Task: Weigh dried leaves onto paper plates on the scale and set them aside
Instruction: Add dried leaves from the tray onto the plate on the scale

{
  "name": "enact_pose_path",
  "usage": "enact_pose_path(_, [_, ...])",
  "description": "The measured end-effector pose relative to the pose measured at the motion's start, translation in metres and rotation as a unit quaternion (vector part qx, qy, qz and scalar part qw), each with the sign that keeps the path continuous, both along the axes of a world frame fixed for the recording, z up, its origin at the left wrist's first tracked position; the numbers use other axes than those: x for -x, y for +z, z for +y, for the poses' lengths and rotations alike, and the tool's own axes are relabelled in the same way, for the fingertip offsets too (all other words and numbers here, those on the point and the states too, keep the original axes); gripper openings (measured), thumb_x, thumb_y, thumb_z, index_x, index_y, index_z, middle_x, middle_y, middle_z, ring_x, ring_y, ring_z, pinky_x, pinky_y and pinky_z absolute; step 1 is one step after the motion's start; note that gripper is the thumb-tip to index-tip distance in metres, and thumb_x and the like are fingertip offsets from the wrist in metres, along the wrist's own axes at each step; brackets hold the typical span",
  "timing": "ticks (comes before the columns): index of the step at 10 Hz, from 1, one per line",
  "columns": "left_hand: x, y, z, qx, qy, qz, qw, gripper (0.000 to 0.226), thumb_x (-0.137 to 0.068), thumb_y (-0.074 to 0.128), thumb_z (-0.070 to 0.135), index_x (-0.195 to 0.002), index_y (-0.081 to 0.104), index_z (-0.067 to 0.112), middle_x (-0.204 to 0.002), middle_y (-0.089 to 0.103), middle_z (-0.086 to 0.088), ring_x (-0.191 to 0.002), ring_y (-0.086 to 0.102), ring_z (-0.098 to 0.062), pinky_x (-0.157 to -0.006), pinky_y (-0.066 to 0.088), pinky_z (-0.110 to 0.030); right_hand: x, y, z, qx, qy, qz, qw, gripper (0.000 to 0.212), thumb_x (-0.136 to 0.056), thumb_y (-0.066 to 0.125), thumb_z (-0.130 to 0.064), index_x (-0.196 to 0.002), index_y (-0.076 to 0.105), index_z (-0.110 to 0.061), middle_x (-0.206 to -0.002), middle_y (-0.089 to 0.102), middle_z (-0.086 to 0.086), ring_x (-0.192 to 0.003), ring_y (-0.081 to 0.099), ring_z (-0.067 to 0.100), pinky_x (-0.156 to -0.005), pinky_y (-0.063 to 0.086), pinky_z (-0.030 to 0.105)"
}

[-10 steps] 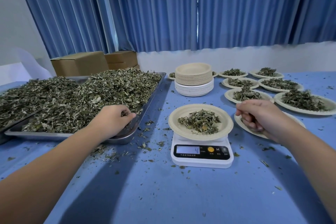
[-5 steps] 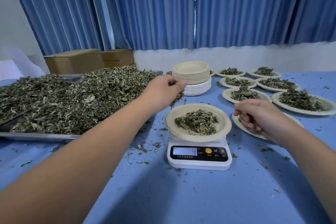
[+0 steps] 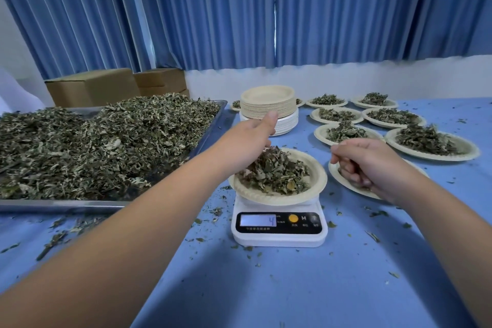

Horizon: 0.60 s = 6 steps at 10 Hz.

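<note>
Dried leaves (image 3: 277, 172) are heaped on a paper plate (image 3: 318, 181) sitting on the white scale (image 3: 278, 238), mid-table toward the near edge; its display (image 3: 257, 220) reads 4. Left hand (image 3: 247, 141) is over the plate's far-left rim, thumb sticking out and fingers hidden under the palm down at the pile, so can't tell if they grip any leaves. Right hand (image 3: 378, 165) is just right of the scale above a second plate (image 3: 338, 177), fingers curled into the palm, nothing visible in them. A stack of empty plates (image 3: 269, 104) stands behind the scale. Filled plates (image 3: 471, 150) spread toward the far-right corner. A metal tray (image 3: 53, 205) piled with bulk leaves (image 3: 93, 146) is at the left edge. Leaf crumbs (image 3: 217, 212) are scattered on the blue table (image 3: 292, 287).
</note>
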<state>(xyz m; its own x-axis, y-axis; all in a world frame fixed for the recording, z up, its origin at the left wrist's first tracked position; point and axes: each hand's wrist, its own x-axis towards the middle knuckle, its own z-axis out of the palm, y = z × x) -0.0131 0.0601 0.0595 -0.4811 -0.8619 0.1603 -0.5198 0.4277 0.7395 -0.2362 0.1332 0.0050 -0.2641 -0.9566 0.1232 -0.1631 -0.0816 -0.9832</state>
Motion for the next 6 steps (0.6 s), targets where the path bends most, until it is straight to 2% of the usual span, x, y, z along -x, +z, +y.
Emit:
enact_pose_path(1, [0.002,-0.003,0.000,-0.009,0.001,0.034,0.999,0.060,-0.095,0.027,0.067,-0.126,0.059,0.027,-0.110,0.064,0.014,-0.083,0.050,0.013,-0.083,0.036,-0.029,-0.001,0.000,0.000,-0.001,-0.002,0.007,1.000,0.035,-0.094,0.056,-0.014,-0.060,0.062,-0.014,-0.049,0.038,0.001,-0.038,0.032,0.012,-0.033,0.021,0.015])
enact_pose_path(2, [-0.003,-0.006,-0.002,0.000,0.016,0.058,0.998,0.059,-0.095,0.029,0.066,-0.126,0.060,0.026,-0.118,0.063,0.010,-0.106,0.058,-0.010,-0.096,0.043,-0.036,-0.001,0.001,0.000,-0.001,-0.003,0.008,1.000,0.035,-0.094,0.056,-0.015,-0.060,0.062,-0.014,-0.049,0.038,0.001,-0.038,0.032,0.012,-0.033,0.021,0.015])
enact_pose_path(3, [-0.013,-0.011,-0.006,0.024,0.052,0.096,0.994,0.043,-0.097,0.035,0.059,-0.111,0.064,0.032,-0.115,0.067,0.002,-0.108,0.061,-0.019,-0.097,0.048,-0.043,-0.003,0.001,0.001,-0.003,-0.003,0.014,1.000,0.036,-0.094,0.056,-0.016,-0.058,0.063,-0.016,-0.049,0.038,0.001,-0.038,0.032,0.012,-0.033,0.021,0.015])
enact_pose_path(4, [-0.022,-0.020,-0.008,0.031,0.071,0.159,0.984,0.026,-0.098,0.043,0.046,-0.090,0.064,0.035,-0.103,0.069,0.003,-0.098,0.064,-0.017,-0.093,0.050,-0.043,-0.005,0.001,0.000,-0.004,-0.006,0.023,1.000,0.037,-0.094,0.057,-0.017,-0.057,0.063,-0.017,-0.048,0.038,0.001,-0.037,0.032,0.012,-0.033,0.021,0.015])
enact_pose_path(5, [-0.026,-0.034,-0.008,0.031,0.090,0.203,0.975,0.020,-0.096,0.049,0.037,-0.092,0.067,0.030,-0.101,0.069,-0.005,-0.094,0.064,-0.021,-0.089,0.051,-0.044,-0.008,0.002,0.000,-0.004,-0.009,0.031,0.999,0.037,-0.093,0.057,-0.017,-0.057,0.063,-0.018,-0.048,0.039,0.001,-0.037,0.033,0.012,-0.033,0.020,0.014])
enact_pose_path(6, [-0.032,-0.045,-0.009,0.025,0.111,0.218,0.969,0.018,-0.096,0.050,0.034,-0.091,0.067,0.036,-0.096,0.069,0.001,-0.088,0.065,-0.013,-0.085,0.053,-0.039,-0.011,0.003,0.001,0.001,-0.023,0.032,0.999,0.037,-0.093,0.057,-0.018,-0.057,0.063,-0.019,-0.048,0.039,0.001,-0.037,0.032,0.012,-0.033,0.021,0.014])
